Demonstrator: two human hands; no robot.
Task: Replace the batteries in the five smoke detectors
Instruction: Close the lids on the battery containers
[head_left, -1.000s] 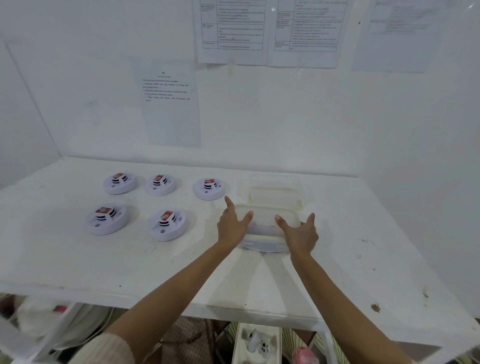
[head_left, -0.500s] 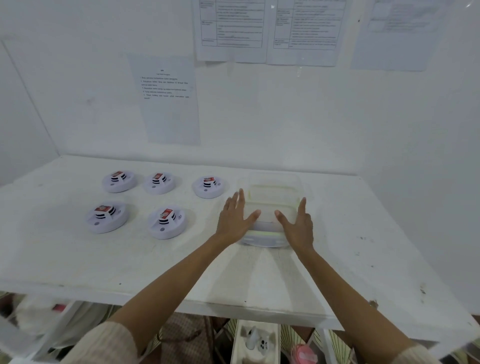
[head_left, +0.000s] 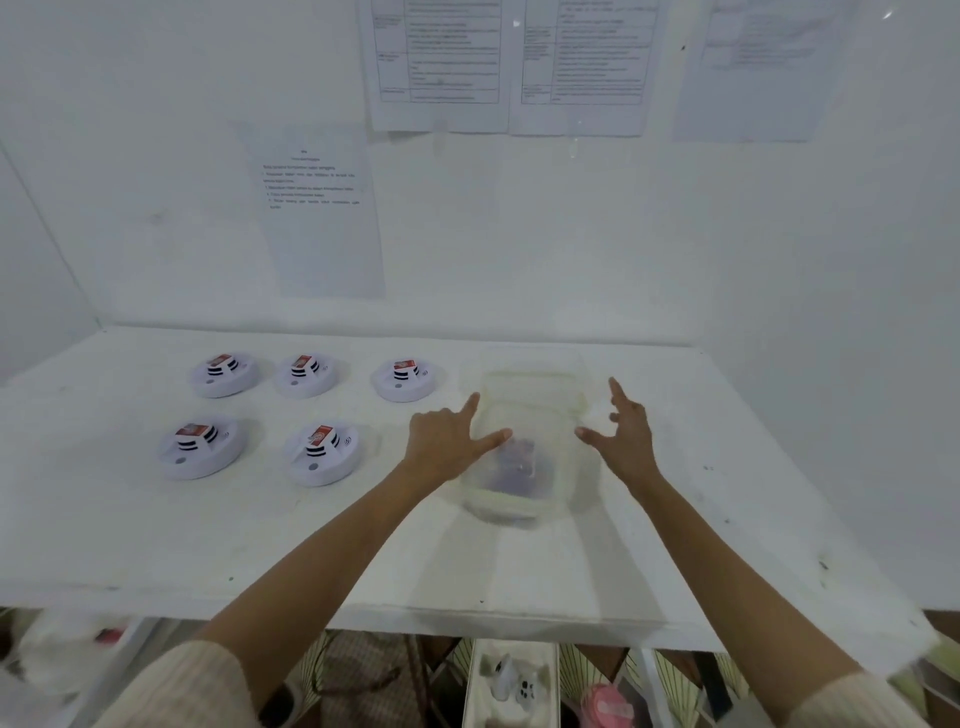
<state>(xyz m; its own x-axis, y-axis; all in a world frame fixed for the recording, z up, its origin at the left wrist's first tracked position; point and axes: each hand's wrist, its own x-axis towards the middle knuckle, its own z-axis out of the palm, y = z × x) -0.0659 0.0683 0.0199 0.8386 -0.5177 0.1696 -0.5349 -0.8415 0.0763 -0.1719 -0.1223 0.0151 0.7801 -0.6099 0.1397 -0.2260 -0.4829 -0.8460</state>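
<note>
Several white round smoke detectors lie on the white table (head_left: 156, 545), each with a red-topped battery showing: three in a back row (head_left: 224, 373) (head_left: 305, 373) (head_left: 407, 378) and two in front (head_left: 200, 449) (head_left: 322, 452). Right of them stands a clear plastic container (head_left: 524, 488) with dark items inside, and a second clear container (head_left: 530, 374) lies behind it. My left hand (head_left: 447, 439) rests against the near container's left side, thumb on its top. My right hand (head_left: 626, 431) hovers by its right side with fingers spread, holding nothing.
Printed sheets (head_left: 322, 208) hang on the white wall behind the table. Under the table's front edge sits a white bin (head_left: 514, 686) with small white objects and something pink (head_left: 605, 704). A wall closes in the table's right side.
Both hands have spread apart from the container's top to its sides. The right hand has lifted off it.
</note>
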